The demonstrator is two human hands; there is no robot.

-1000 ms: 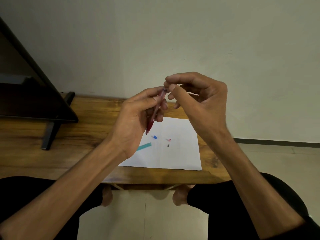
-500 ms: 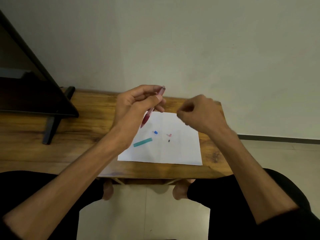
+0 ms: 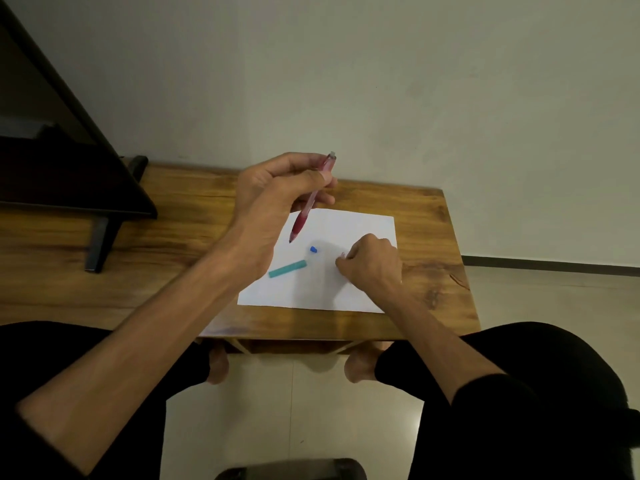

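Biggest first: the wooden table (image 3: 166,244) runs across the middle of the view, with a dark screen (image 3: 59,161) on a stand at its 9 o'clock end; black trousers (image 3: 519,393) frame the near edge at 6 o'clock, and bare feet (image 3: 360,368) are tucked under the table.

A white sheet of paper (image 3: 360,226) lies flat toward the table's 3 o'clock end, its near edge just short of the table's front edge.

The left hand (image 3: 273,195) is up over the sheet's 11 o'clock corner, fingers and thumb curled round a red pen (image 3: 306,216); the pen is tilted, its tip aimed down toward 7 o'clock over the paper and its clear back end poking out past the fingers at 1 o'clock; can't say for sure whether the tip touches the paper.

The right hand (image 3: 374,261) sits on the sheet's 3 o'clock side, fingers curled under, fingertips (image 3: 341,263) down at the paper and facing 9 o'clock; there's a tiny pinkish speck (image 3: 343,254) right at them, too small to tell if it's actually pinched.

A green stick (image 3: 287,269) lies flat on the sheet's 8 o'clock part, running 8 to 2; a little blue bit (image 3: 313,249) sits just past its 2 o'clock end, not touching it, between the pen tip and the right hand.
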